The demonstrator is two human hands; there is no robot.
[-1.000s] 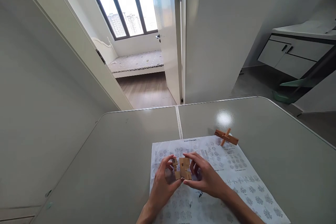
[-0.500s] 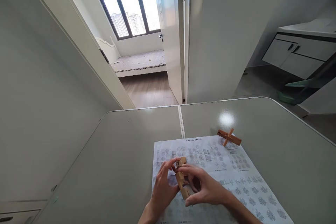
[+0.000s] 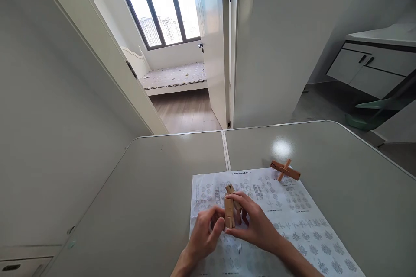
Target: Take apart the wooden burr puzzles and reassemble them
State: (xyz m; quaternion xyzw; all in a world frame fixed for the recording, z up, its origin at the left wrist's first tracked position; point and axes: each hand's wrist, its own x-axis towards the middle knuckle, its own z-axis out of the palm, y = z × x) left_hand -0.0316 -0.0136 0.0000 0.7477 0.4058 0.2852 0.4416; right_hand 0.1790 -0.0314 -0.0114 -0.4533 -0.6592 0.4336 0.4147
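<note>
Two notched wooden puzzle pieces are pressed together over the printed sheet. The nearer wooden puzzle piece (image 3: 229, 213) stands lengthwise, pinched by my right hand (image 3: 255, 224) between its thumb at the lower end and fingers at the top. Behind it, partly hidden by those fingers, is the other wooden puzzle piece (image 3: 230, 189), marked with a black 3. My left hand (image 3: 205, 230) is close against the left side of the nearer piece, fingers loosely curled and thumb apart; it does not grip the piece, and some fingertips are hidden.
A large printed instruction sheet (image 3: 211, 184) lies on the grey-green table (image 3: 156, 207), showing puzzle diagrams. Two wooden pieces joined in a cross (image 3: 285, 170) rest at its top right corner. Beyond the table edge are a doorway, an open door (image 3: 216, 52) and a bed (image 3: 177, 75).
The pieces have been turned more upright in my right hand, and the one marked 3 has shifted slightly right and up. My left hand has drawn back from that piece, fingers curling.
</note>
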